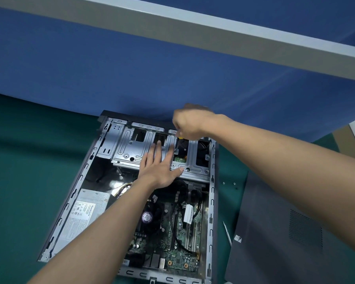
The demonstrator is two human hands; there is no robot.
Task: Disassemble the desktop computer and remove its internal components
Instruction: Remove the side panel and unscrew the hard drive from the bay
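Observation:
An open desktop computer case [74,193] lies on its side on the green mat. At its far end is a silver metal drive cage [129,148]. My left hand [160,167] lies flat on the cage, fingers straight. My right hand [190,125] is curled round a screwdriver with a yellow handle [180,137], held upright over the cage's far right part; its tip is hidden. Nearer me are the power supply [88,210], the CPU cooler fan [150,217] and the green motherboard [178,255] with black cables.
The removed dark grey side panel [285,232] lies on the mat to the right of the case. Two small screws [229,183] and a thin white tool [227,232] lie between them. A blue partition wall [131,78] stands right behind the case.

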